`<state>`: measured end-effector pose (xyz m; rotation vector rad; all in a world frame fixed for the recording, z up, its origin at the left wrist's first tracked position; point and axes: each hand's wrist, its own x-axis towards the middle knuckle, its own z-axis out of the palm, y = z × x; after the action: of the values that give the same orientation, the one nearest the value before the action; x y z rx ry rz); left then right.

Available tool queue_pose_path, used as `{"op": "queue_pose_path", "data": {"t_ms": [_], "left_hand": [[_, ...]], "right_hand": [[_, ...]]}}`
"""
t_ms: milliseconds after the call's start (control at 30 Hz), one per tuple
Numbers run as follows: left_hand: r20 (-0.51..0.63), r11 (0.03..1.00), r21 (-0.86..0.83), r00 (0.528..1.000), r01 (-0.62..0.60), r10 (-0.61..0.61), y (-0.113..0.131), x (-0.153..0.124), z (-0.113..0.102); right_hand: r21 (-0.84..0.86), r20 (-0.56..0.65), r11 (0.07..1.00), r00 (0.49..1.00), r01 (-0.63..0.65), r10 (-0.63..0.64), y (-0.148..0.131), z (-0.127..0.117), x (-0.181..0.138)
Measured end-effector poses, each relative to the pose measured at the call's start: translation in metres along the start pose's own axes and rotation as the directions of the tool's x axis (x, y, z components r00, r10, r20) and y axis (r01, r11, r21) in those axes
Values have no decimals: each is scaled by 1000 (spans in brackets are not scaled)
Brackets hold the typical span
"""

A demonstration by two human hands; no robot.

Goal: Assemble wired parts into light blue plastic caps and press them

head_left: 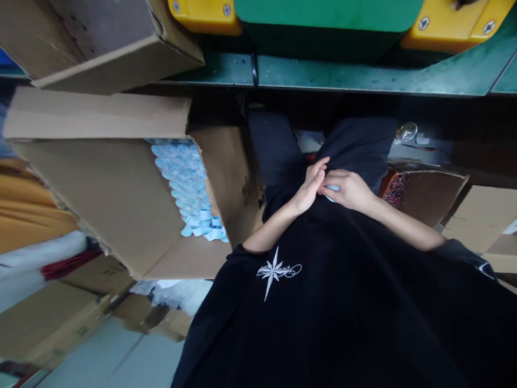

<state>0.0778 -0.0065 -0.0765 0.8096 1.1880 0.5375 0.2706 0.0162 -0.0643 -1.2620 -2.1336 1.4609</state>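
Observation:
My right hand (350,188) is closed around a small light blue piece (333,188), most of it covered by the fingers. My left hand (310,186) lies against the right one over my lap, its fingers stretched out and touching the right fingertips. Whether the left palm also touches the piece is hidden. Beside my left arm, an open cardboard box (117,199) holds stacked rows of shiny light blue rounded pieces (186,183). A few loose band-like ones lie at the near end of the stack.
Ahead is a green bench edge (343,73) with a green and yellow machine (327,13) on it. Another cardboard box (117,64) sits at the upper left. To my right stands an open carton (432,196) with dark speckled contents. More cartons (52,318) lie behind left.

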Motion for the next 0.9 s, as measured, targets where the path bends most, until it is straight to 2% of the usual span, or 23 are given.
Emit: {"op": "queue_pose_path", "data": {"t_ms": [100, 233, 300, 367, 433, 500, 567, 633, 700, 767, 833, 900], "left_hand": [[52, 994, 94, 997, -59, 54, 8, 1, -5], [129, 933, 342, 989, -114, 73, 23, -1, -17], [208, 898, 422, 977, -125, 38, 30, -3, -24], [288, 896, 424, 958, -136, 9, 34, -5, -32], [298, 894, 425, 955, -139, 7, 37, -8, -40], [263, 873, 468, 965, -140, 14, 37, -10, -49], [213, 855, 496, 976, -155, 53, 36, -12, -57], [157, 849, 495, 980, -188, 125, 36, -14, -62], [117, 847, 484, 976, -219, 186, 37, -18, -65], [121, 848, 473, 971, -240, 208, 41, -23, -66], [132, 862, 441, 968, -251, 215, 47, -28, -63], [120, 883, 391, 965, -260, 231, 54, -33, -57]], "right_hand": [[52, -16, 999, 1000, 1, 0, 3, -3, 1], [225, -43, 974, 999, -11, 21, 0, -12, 1], [348, -90, 935, 990, -72, 110, -1, -16, -1], [463, -150, 872, 955, -159, 254, 0, -18, -6], [539, -188, 805, 897, -247, 400, 3, -18, -12], [553, -179, 776, 866, -305, 468, 5, -18, -19], [487, -111, 820, 909, -302, 401, 6, -19, -25], [344, 14, 910, 970, -232, 242, 5, -25, -31], [156, 160, 976, 979, -152, 127, 6, -35, -35], [-18, 275, 994, 955, -107, 108, 9, -48, -38], [-99, 316, 992, 943, -75, 103, 12, -59, -38], [-65, 241, 997, 969, -48, 63, 12, -68, -35]]}}
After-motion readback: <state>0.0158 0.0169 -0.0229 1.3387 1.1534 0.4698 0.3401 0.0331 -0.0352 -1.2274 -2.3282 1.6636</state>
